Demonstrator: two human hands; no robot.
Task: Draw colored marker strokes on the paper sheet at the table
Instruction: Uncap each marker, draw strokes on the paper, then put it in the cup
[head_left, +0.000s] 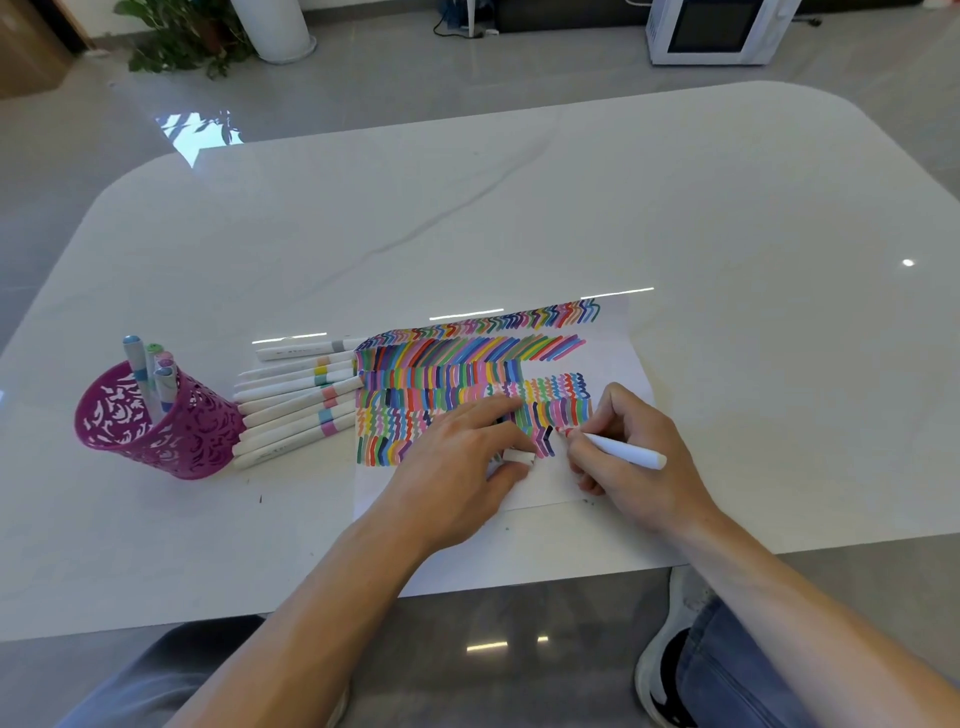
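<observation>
Two hands work over the paper sheet (613, 364) at the table's (571, 208) near edge. Right hand (639, 462) pinches a marker (621, 449), red tip on paper. Left hand (462, 457), at its nine o'clock, presses flat, curled round a white cap (519, 457).

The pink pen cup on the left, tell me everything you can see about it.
The pen cup is a magenta, round holder whose wall is cut through with a leafy lace pattern, and it looks like plastic or painted metal. It stands on the white table to the left of the paper, appearing to lean in this wide view. A few capped markers stick up out of it. The row of loose markers lies against its right side. Neither hand touches it.
</observation>
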